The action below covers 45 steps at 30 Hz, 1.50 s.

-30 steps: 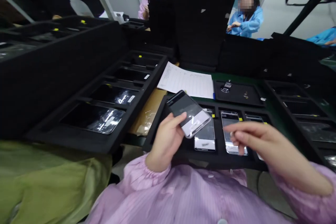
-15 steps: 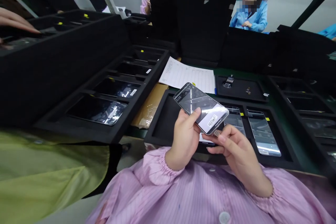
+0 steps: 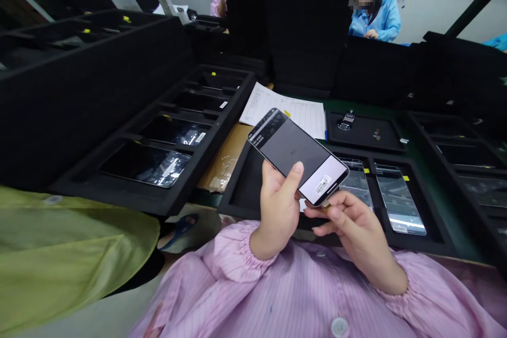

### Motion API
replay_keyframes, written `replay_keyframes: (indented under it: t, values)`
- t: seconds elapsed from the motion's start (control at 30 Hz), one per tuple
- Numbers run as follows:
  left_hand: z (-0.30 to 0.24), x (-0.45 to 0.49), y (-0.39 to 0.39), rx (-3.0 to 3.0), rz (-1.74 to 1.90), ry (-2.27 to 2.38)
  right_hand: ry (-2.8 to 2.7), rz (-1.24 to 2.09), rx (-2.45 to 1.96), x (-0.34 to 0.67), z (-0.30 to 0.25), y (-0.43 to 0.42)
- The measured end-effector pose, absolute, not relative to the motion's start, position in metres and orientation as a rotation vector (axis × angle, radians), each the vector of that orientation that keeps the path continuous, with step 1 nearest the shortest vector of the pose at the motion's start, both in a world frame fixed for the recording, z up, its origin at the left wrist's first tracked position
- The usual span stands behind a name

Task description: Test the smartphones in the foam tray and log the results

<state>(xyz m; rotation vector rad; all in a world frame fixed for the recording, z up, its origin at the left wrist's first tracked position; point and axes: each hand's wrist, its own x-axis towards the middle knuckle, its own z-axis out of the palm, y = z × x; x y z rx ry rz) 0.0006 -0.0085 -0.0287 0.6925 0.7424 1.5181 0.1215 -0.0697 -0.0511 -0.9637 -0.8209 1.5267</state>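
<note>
My left hand (image 3: 279,203) grips a smartphone (image 3: 297,153) by its long side, thumb over the front. The phone is tilted, its lit screen facing me, dark above and white near the bottom, with a barcode label (image 3: 322,184). At the phone's bottom edge, my right hand (image 3: 352,222) pinches a small silver piece (image 3: 325,203); the fingers mostly cover it and its exact kind is unclear. Below the hands lies a black foam tray (image 3: 243,179). In its right part rest two phones, one partly hidden (image 3: 356,177) and one in full view (image 3: 400,198).
Left stands a foam tray with several phones (image 3: 146,163), beside a taped brown box (image 3: 224,158). Beyond are a printed sheet (image 3: 304,113) and a small black tray (image 3: 364,140) holding a metal keyring piece (image 3: 347,120) and tiny chips (image 3: 376,134). More phones (image 3: 469,156) lie right. Co-workers (image 3: 382,16) sit behind dark panels.
The phone has shifted up and left and turned its screen more toward me. My right hand stays at its bottom edge. A co-worker's hand at far left has gone from view.
</note>
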Motion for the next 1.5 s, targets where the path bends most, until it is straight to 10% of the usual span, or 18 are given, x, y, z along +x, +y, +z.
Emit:
replay_keyframes:
  t: [0.4, 0.73, 1.17, 1.33, 1.5]
  values:
    - [-0.044, -0.004, -0.013, 0.738, 1.494, 0.789, -1.284, 1.216, -1.327, 0.119, -0.057, -0.058]
    - [-0.069, -0.118, 0.051, 1.118, 1.041, 1.233, -1.258, 0.466, -2.138, 0.318, -0.028, 0.083]
    - [-0.06, -0.045, 0.023, 2.317, 0.679, 1.532, -1.033, 0.641, -2.235, 0.331, -0.042, 0.129]
    - [-0.063, 0.006, 0.009, 2.335, 0.251, 1.572, -1.162, 0.708, -1.83, 0.291, -0.006, 0.068]
    - [-0.073, 0.0, 0.002, 1.864, 0.559, 1.338, -1.17, 0.941, -1.638, 0.234, 0.004, -0.035]
